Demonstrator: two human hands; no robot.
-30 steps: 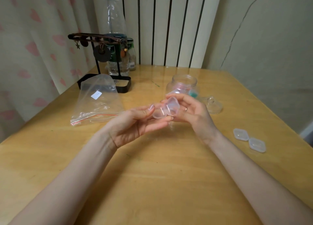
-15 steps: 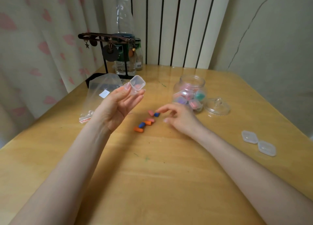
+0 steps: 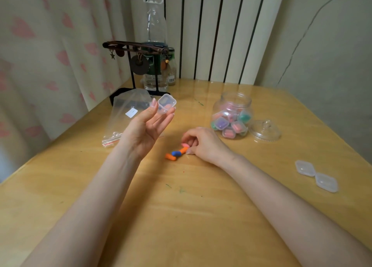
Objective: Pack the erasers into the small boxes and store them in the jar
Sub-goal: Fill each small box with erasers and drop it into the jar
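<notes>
Table (image 3: 201, 216) bearing jar (image 3: 237, 100); curtain (image 3: 50, 55) left, cracked wall (image 3: 322, 55) right, perhaps radiator (image 3: 217, 31) behind.

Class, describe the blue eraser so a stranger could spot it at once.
On the wooden table, find the clear jar. Left of it, by the right hand, lies a small eraser cluster. The blue eraser is its only blue piece, between two orange ones.
</notes>
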